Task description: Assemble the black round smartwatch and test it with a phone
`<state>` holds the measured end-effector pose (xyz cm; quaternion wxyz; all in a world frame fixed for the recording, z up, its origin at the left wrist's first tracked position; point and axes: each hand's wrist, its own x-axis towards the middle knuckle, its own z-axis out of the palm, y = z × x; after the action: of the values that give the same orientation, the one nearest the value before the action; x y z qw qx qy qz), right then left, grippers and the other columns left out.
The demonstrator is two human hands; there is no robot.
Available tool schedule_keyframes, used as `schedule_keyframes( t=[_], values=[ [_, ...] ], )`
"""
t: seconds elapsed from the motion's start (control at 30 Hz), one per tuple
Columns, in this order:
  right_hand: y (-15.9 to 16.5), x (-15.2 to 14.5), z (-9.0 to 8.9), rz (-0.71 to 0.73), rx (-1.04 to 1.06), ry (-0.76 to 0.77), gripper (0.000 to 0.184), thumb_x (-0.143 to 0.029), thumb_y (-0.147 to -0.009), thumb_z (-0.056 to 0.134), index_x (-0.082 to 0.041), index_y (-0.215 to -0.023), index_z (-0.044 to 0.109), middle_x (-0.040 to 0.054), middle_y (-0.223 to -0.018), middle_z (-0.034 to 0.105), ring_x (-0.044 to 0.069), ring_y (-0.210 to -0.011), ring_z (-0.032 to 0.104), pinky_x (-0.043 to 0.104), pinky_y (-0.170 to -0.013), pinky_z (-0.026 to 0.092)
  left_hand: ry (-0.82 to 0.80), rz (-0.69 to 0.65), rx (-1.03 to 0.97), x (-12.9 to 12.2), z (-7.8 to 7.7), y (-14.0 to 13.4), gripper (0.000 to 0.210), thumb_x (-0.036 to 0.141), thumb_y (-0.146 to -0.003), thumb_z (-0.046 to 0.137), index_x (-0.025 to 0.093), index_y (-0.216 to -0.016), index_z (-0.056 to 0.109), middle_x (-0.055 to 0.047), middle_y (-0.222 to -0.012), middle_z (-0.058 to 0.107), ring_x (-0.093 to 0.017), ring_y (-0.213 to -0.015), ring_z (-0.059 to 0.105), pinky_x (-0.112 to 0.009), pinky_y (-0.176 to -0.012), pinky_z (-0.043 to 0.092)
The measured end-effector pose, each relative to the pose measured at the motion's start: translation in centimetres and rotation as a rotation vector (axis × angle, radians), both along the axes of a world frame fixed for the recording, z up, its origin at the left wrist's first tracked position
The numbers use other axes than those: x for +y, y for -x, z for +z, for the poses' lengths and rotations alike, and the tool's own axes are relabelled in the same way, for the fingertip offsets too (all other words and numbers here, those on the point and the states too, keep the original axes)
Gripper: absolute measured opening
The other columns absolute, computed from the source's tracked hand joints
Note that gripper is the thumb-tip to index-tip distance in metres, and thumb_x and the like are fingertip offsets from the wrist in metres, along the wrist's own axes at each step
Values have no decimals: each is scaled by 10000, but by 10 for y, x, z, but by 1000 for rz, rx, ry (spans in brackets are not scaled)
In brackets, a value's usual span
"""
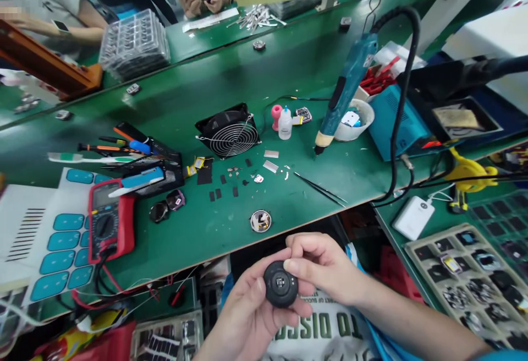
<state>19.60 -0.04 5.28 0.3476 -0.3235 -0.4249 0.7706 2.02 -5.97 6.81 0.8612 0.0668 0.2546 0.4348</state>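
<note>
Below the near edge of the green workbench (pixel 231 69), both my hands hold a small round black case (pixel 280 284). My left hand (pixel 247 311) cradles it from beneath in its fingers. My right hand (pixel 319 267) pinches its upper right rim with thumb and fingertips. The case shows a small centre module on its face. A round silver part (pixel 260 220) lies on the bench just above my hands, and two dark round parts (pixel 167 207) lie further left.
A black fan (pixel 228 131), glue bottle (pixel 285 123), tweezers (pixel 324 189), several small black pieces (pixel 225 182) and a hanging blue electric screwdriver (pixel 344 94) are on the bench. A red multimeter (pixel 108 219) sits left, a parts tray (pixel 474 278) right. Other people work across the bench.
</note>
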Motion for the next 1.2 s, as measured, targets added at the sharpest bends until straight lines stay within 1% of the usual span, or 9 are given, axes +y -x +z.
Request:
schedule_keyframes(
  t=[0.33, 0.57, 0.63, 0.7, 0.8, 0.87, 0.93, 1.1, 1.2],
  values=[
    [3, 1, 2, -3, -19, -43, 488, -514, -916, 728, -173, -645, 508, -36, -577, 561, 71, -536, 448, 194, -525, 355, -15, -35, -45, 2, -4, 4, 386, 394, -999, 690, 212, -1339, 710, -144, -1109, 795, -178, -911, 795, -177, -808, 619],
    [-2, 2, 4, -83, -157, -420, 435, -460, -982, 677, -171, -677, 564, -47, -613, 521, 67, -566, 470, 189, -545, 386, -107, -48, -56, -5, -14, 5, 424, 390, -967, 737, 243, -1362, 686, -130, -1116, 787, -182, -900, 787, -201, -775, 599],
    [-4, 2, 5, -157, -239, -597, 326, -443, -1014, 632, -172, -833, 653, 3, -758, 634, 101, -699, 593, 211, -650, 497, -108, -24, -3, -5, -13, 5, 418, 411, -953, 750, 241, -1332, 703, -118, -1075, 791, -179, -864, 783, -213, -764, 593],
    [-6, 3, 7, -179, -304, -830, 306, -417, -1057, 553, -150, -1125, 687, 110, -1076, 731, 179, -1035, 681, 313, -913, 568, -93, 35, 72, -5, -11, 4, 413, 430, -926, 778, 235, -1287, 728, -96, -1018, 793, -177, -850, 772, -231, -779, 591],
    [-10, 4, 13, -57, -326, -1065, 389, -373, -1079, 504, -114, -1345, 621, 195, -1451, 624, 279, -1493, 455, 478, -1225, 408, -62, 124, 153, -3, -6, 6, 417, 435, -879, 825, 245, -1243, 751, -69, -1034, 787, -169, -882, 752, -246, -822, 595],
    [-12, 3, 18, 9, -230, -1032, 347, -388, -1077, 498, -165, -1268, 683, 153, -1476, 624, 298, -1551, 381, 527, -1274, 339, -37, 161, 186, -1, -4, 9, 410, 431, -873, 831, 254, -1235, 755, -54, -1054, 783, -150, -873, 743, -229, -813, 595],
    [-15, 2, 24, 21, -94, -903, 353, -430, -1084, 458, -231, -1209, 722, 98, -1373, 708, 295, -1494, 477, 549, -1278, 330, -23, 179, 212, -1, -2, 12, 407, 442, -863, 838, 255, -1217, 763, -47, -1026, 779, -143, -845, 738, -217, -788, 596],
    [-18, 3, 29, 73, -114, -882, 472, -362, -1041, 554, -223, -1491, 559, 130, -1341, 721, 307, -1435, 548, 575, -1278, 313, 5, 166, 254, 1, -1, 13, 405, 456, -808, 880, 259, -1151, 792, -51, -969, 772, -156, -824, 743, -230, -788, 605],
    [-16, 2, 25, 189, 103, -843, 387, -330, -1053, 504, -226, -1396, 650, 97, -1046, 815, 267, -1110, 764, 531, -1218, 425, 23, 170, 282, 3, 0, 13, 444, 472, -801, 883, 229, -1160, 787, -67, -943, 763, -162, -808, 737, -235, -785, 602]
  ],
)
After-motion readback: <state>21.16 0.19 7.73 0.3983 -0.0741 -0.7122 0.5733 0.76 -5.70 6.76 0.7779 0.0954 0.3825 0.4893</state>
